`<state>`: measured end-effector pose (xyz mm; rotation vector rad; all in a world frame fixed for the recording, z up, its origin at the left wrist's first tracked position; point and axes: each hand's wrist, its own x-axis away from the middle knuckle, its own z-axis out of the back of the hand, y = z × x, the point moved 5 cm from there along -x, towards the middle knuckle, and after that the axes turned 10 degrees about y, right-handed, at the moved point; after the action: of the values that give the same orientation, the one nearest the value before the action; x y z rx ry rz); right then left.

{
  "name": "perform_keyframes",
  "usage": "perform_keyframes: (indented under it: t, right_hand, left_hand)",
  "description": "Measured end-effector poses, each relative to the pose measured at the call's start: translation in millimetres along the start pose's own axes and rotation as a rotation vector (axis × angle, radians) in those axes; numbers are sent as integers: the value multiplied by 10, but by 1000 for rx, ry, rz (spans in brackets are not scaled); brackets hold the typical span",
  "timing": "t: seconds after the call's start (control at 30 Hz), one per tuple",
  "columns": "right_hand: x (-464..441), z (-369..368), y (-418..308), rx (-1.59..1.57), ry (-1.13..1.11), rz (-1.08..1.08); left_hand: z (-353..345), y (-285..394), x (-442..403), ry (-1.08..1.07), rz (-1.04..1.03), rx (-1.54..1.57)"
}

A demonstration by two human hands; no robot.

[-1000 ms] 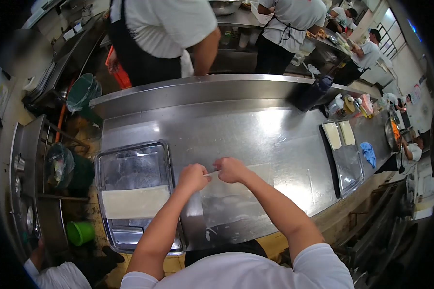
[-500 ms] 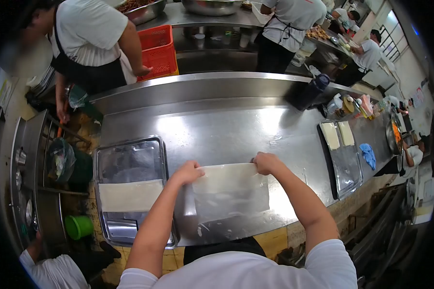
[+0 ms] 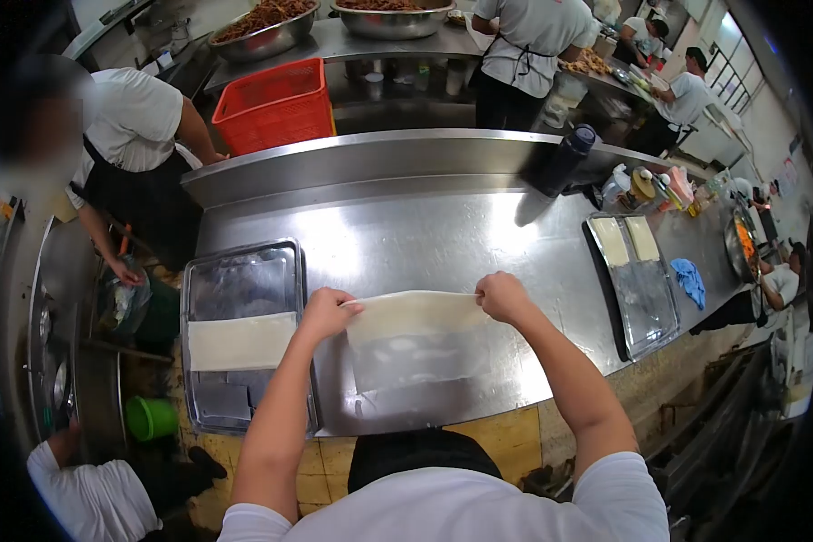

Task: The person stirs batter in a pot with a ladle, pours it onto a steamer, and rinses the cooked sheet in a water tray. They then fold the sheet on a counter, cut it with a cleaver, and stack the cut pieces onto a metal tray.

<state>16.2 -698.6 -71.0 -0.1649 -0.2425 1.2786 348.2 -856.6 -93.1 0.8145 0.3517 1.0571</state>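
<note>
A thin, pale dough sheet [image 3: 415,314] stretches between my two hands over the steel table [image 3: 397,230]. My left hand [image 3: 328,313] pinches its far left corner, and my right hand [image 3: 502,297] pinches the far right one. The sheet's upper band is opaque; below it lies a thinner, translucent-looking or wet area on the steel. To the left of my left hand, a metal tray [image 3: 300,271] bears another flat dough sheet [image 3: 244,341] across its middle.
On the right, a second tray [image 3: 646,307] has two pale strips, with a blue cloth [image 3: 688,282] beside it. A dark bottle [image 3: 565,161] and condiments stand near the raised back ledge. A co-worker [image 3: 135,135] leans over a bin at left. A red crate [image 3: 275,104] stands beyond.
My hands have moved slightly farther apart and away from me, drawing the sheet's far edge along. The co-worker at left has bent down toward the bin. The whole view has shifted a little.
</note>
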Motion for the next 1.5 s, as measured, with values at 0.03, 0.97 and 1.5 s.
perform_keyframes:
  t: [0.03, 0.97, 1.5]
  right_hand:
    - [61, 47, -5, -8, 19, 4]
    - [2011, -578, -64, -141, 26, -34]
    - [360, -1367, -2214, -184, -74, 318]
  left_hand:
    - [14, -21, 58, 23, -11, 34]
    - [-157, -217, 1952, 146, -152, -82]
    - [-45, -405, 1425, 377, 210, 66]
